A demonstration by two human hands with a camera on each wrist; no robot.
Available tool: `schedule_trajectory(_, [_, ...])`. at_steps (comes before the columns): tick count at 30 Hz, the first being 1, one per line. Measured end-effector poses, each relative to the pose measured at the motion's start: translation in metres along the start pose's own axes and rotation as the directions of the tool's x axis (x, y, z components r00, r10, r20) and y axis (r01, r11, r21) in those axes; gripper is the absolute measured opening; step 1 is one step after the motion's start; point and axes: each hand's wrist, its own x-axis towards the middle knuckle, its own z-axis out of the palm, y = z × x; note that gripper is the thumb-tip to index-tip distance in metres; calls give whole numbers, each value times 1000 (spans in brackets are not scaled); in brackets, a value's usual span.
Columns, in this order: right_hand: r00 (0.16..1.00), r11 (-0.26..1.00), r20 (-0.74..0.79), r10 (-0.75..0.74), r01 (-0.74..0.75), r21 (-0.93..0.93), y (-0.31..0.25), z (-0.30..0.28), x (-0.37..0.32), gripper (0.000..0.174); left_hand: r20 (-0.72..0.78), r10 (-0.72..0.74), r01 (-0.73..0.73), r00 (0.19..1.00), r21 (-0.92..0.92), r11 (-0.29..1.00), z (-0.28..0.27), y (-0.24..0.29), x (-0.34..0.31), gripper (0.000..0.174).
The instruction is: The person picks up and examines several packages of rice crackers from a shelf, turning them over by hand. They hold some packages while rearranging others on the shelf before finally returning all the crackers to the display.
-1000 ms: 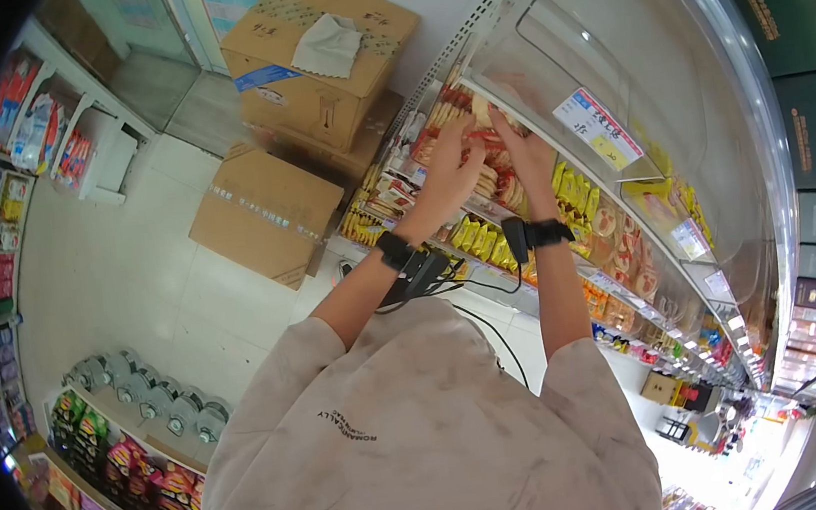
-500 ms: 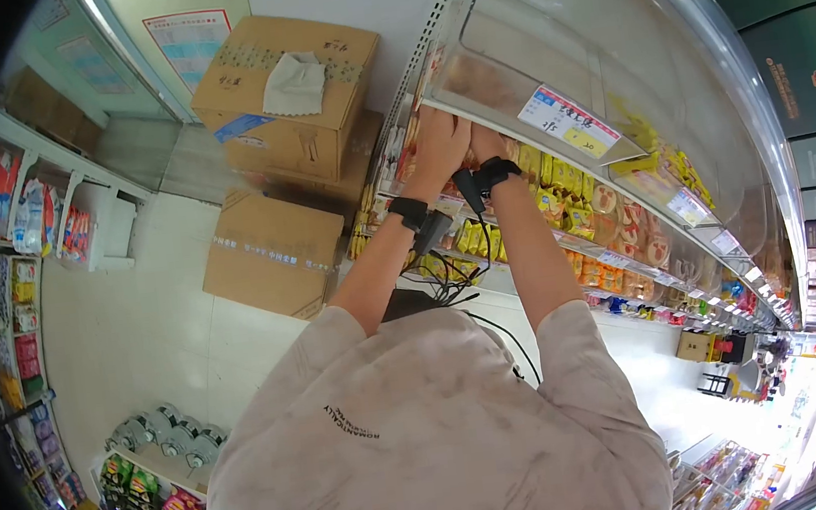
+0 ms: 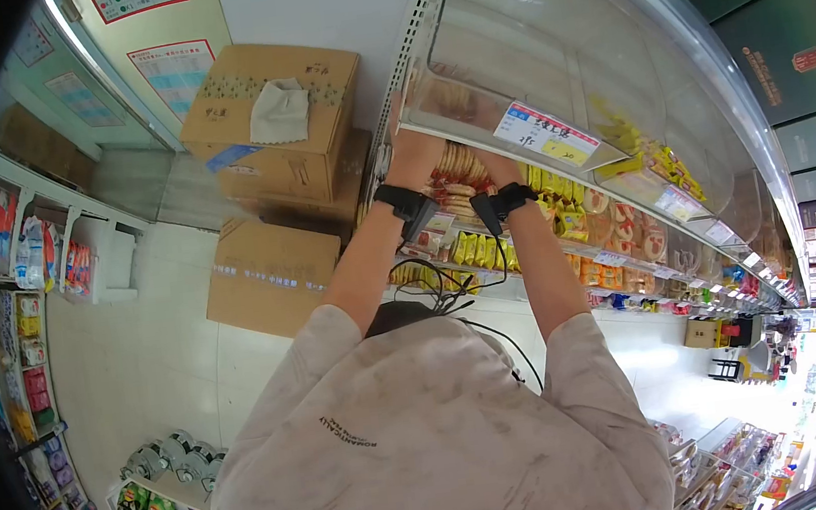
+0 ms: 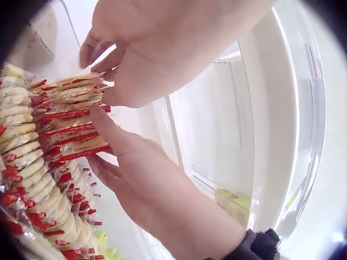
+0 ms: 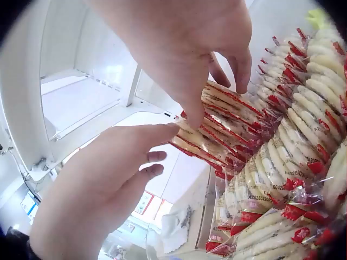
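Several flat, round crackers in clear and red wrappers stand on edge in a row (image 4: 76, 114) inside the shelf compartment. My right hand (image 5: 200, 49) grips this row, its thumb on the near side and its fingers over the other. At the row's end is my left hand (image 4: 152, 49); in the right wrist view its thumb tip touches the wrappers while its other fingers bend loosely below. More wrapped crackers (image 5: 293, 141) are packed alongside. In the head view the shelf's front panel partly hides my left hand (image 3: 414, 161) and right hand (image 3: 497, 169).
A clear panel (image 3: 523, 30) with a price tag (image 3: 545, 134) slopes over the compartment. Yellow snack packets (image 3: 558, 198) lie to the right. Stacked cardboard boxes (image 3: 272, 119) stand at the left. Black cables (image 3: 442, 286) hang between my wrists and body.
The head view has shifted. My hands, close together half a second ago, are now farther apart, with crackers showing between them. They reach beneath the clear panel.
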Motion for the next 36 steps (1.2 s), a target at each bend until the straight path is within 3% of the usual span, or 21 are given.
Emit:
schedule_trajectory(2, [999, 998, 3, 37, -37, -54, -11, -1, -1, 54, -37, -44, 45, 998, 10, 999, 9, -12, -4, 28])
schedule_trajectory(6, [998, 998, 33, 44, -43, -37, -27, 5, -1, 53, 128, -86, 72, 988, 109, 991, 2, -20, -4, 33])
schedule_trajectory(9, [999, 1000, 28, 28, -28, 12, -34, 7, -1, 53, 87, 32, -48, 996, 184, 982, -4, -30, -1, 36])
schedule_trajectory(12, [1000, 997, -5, 5, -5, 82, -34, 4, -5, 52, 39, -10, 10, 999, 8, 1000, 2, -39, 3, 39])
schedule_trajectory(17, [998, 978, -55, -29, 39, 204, -33, -6, -19, 52, 103, -27, 20, 994, 76, 997, 6, -55, -6, 40])
schedule_trajectory(29, [999, 988, -3, -32, 32, 154, -31, -5, 7, 51, 105, -65, 43, 992, 202, 978, 30, -60, -21, 44])
schedule_trajectory(36, [998, 983, 68, 17, -29, 180, -27, -15, -3, 50, 301, -36, 26, 953, 36, 999, -9, -24, -9, 48])
